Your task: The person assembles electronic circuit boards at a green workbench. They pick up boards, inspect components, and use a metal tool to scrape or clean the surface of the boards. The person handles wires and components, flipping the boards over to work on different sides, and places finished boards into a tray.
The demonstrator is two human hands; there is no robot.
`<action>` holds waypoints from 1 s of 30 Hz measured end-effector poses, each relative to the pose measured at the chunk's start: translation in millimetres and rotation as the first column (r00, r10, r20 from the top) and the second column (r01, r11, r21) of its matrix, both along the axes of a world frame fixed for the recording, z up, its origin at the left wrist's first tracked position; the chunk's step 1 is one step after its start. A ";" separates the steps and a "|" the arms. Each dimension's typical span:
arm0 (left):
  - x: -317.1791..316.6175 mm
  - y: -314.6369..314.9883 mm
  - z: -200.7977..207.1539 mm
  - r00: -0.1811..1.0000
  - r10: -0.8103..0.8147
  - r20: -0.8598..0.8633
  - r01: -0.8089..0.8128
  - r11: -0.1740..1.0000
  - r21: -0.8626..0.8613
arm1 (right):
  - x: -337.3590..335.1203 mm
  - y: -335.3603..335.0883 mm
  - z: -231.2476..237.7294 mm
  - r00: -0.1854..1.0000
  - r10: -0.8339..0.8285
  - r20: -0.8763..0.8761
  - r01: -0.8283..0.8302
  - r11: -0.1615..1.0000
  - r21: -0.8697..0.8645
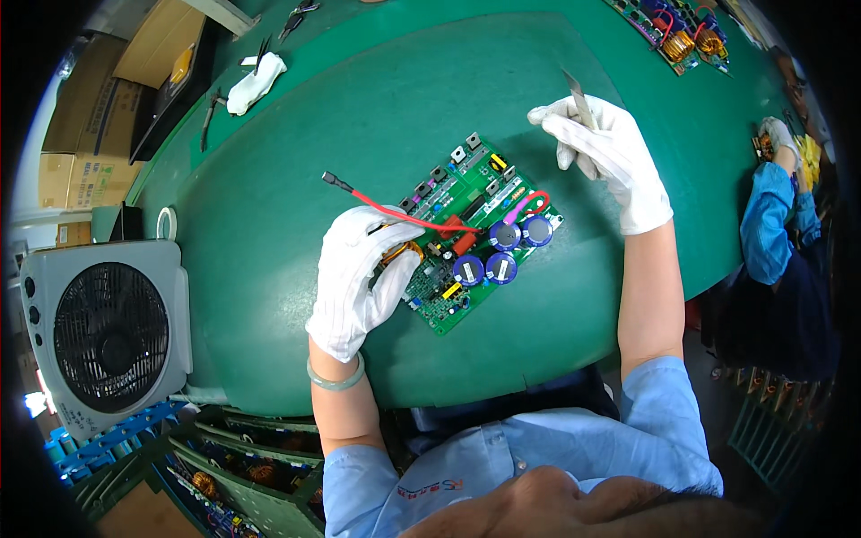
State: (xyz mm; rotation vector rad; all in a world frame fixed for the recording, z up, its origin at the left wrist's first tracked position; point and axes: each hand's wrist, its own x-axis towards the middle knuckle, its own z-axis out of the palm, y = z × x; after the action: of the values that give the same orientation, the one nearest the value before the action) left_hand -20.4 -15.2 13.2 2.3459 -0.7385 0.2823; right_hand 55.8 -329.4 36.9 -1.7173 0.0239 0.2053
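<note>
A green circuit board (435, 316) lies tilted on the green bench mat (269, 206) in front of me. My left hand (354, 278), in a white glove, is closed on the board's left side around a copper-wound coil (404, 255). A red wire (381, 208) with a dark end sticks out over that hand. Blue round capacitors (500, 267) stand on the board's right part, and metal-tabbed parts line its far edge. Raised to the right of the board, my gloved right hand (619, 157) pinches a slim, pointed grey metal tool (581, 103), tip upward.
A white fan (112, 327) stands at the left, below cardboard boxes (85, 184). A white cloth-like bundle (256, 85) and dark pliers (211, 117) lie far left. More circuit boards (677, 40) rest far right. A co-worker's blue sleeve (769, 220) shows at the right; green racks (242, 475) hold boards below left.
</note>
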 end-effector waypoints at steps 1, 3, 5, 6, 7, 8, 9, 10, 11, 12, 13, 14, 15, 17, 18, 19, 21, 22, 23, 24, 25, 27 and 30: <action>-0.8 0.6 0.2 0.999 0.001 -0.036 0.000 1.000 0.014 | 0.0 -0.8 -0.8 1.000 0.005 -0.003 -0.005 1.000 -0.001; 1.3 -2.3 -1.1 0.999 0.005 0.054 -0.005 1.000 -0.001 | 0.6 -2.6 -1.6 1.000 0.015 -0.010 -0.015 1.000 -0.002; 2.1 -3.3 -0.7 0.995 0.006 0.096 -0.005 1.000 -0.010 | 0.7 -1.1 -2.4 1.000 0.009 0.003 -0.009 1.000 -0.005; 2.5 -3.8 0.0 0.996 0.001 0.092 0.000 1.000 -0.013 | 0.4 -1.0 -3.0 1.000 0.003 0.008 -0.003 1.000 -0.007; 2.9 -4.2 0.6 0.996 -0.003 0.089 0.005 1.000 -0.015 | 0.4 -1.3 -3.7 1.000 0.002 0.011 -0.002 1.000 -0.010; 3.3 -4.3 0.9 0.996 -0.006 0.089 0.008 1.000 -0.016 | 0.4 -1.7 -4.4 1.000 0.001 0.013 0.000 1.000 -0.013; 3.4 -4.4 1.0 0.996 -0.009 0.090 0.011 1.000 -0.018 | 0.4 -2.1 -4.6 1.000 0.000 0.016 0.000 1.000 -0.016; 3.6 -4.5 1.2 0.996 -0.011 0.090 0.013 1.000 -0.020 | 0.2 -1.9 -4.3 1.000 -0.003 0.013 0.003 1.000 -0.019; 3.8 -4.8 1.8 0.996 -0.015 0.087 0.018 0.999 -0.029 | 0.1 -1.4 -3.6 1.000 -0.005 0.010 0.005 1.000 -0.022; 4.0 -5.3 2.3 0.996 -0.019 0.084 0.022 0.999 -0.039 | 0.0 -0.9 -3.1 1.000 -0.008 0.006 0.008 1.000 -0.026; 4.2 -5.6 2.3 0.997 -0.023 0.080 0.027 0.998 -0.049 | 0.2 -0.3 -3.0 1.000 -0.010 0.003 0.010 0.999 -0.033; 3.8 -5.4 1.8 0.996 -0.018 0.084 0.022 0.999 -0.048 | 0.7 0.4 -3.3 1.000 -0.012 -0.001 0.012 0.999 -0.040; 3.1 -5.3 1.0 0.996 -0.014 0.088 0.019 0.999 -0.048 | 0.7 0.5 -3.6 1.000 -0.016 -0.005 0.016 0.999 -0.048; 3.2 -5.2 0.1 0.996 -0.017 0.084 0.021 0.998 -0.053 | 1.5 0.2 -5.8 1.000 -0.016 -0.011 0.016 0.999 -0.042; 3.4 -4.6 0.4 0.997 -0.019 0.077 0.024 0.998 -0.057 | 1.8 0.7 -6.5 1.000 -0.013 -0.014 0.013 0.999 -0.036; 3.7 -4.3 0.3 0.997 -0.022 0.070 0.026 0.998 -0.060 | 1.5 1.1 -5.8 1.000 -0.014 -0.022 0.013 0.999 -0.041; 3.7 -3.4 -1.6 0.997 -0.022 0.075 0.026 0.998 -0.049 | 1.2 2.0 -4.0 0.999 -0.012 -0.038 0.010 0.999 -0.050; 3.6 -2.9 -2.2 0.997 -0.021 0.078 0.024 0.999 -0.042 | 1.6 1.8 -5.0 0.999 -0.009 -0.038 0.008 0.999 -0.051; 3.7 -2.8 -2.4 0.997 -0.020 0.074 0.024 0.999 -0.045 | 2.4 1.3 -6.3 0.999 -0.007 -0.038 0.005 0.999 -0.052; 3.7 -2.8 -2.4 0.997 -0.019 0.070 0.022 0.999 -0.048 | 2.8 1.4 -7.1 0.999 -0.003 -0.037 0.001 0.999 -0.052; 3.6 -2.7 -2.5 0.998 -0.018 0.066 0.021 0.998 -0.051 | 2.4 2.0 -6.3 0.999 0.004 -0.036 -0.006 0.999 -0.054; 3.3 -2.6 -2.8 0.998 -0.020 0.065 0.024 0.998 -0.056 | 1.0 2.9 -3.5 0.999 0.016 -0.033 -0.018 0.998 -0.059; 1.0 0.9 -4.1 0.999 -0.031 0.014 0.031 0.999 -0.036 | 1.0 2.6 -6.7 1.000 0.015 -0.016 -0.016 0.998 -0.067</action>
State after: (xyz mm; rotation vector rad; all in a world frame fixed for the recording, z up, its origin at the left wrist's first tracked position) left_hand -19.3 -14.3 9.1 2.2984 -0.7692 0.2961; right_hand 56.8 -326.8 30.2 -1.7837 0.0296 0.2319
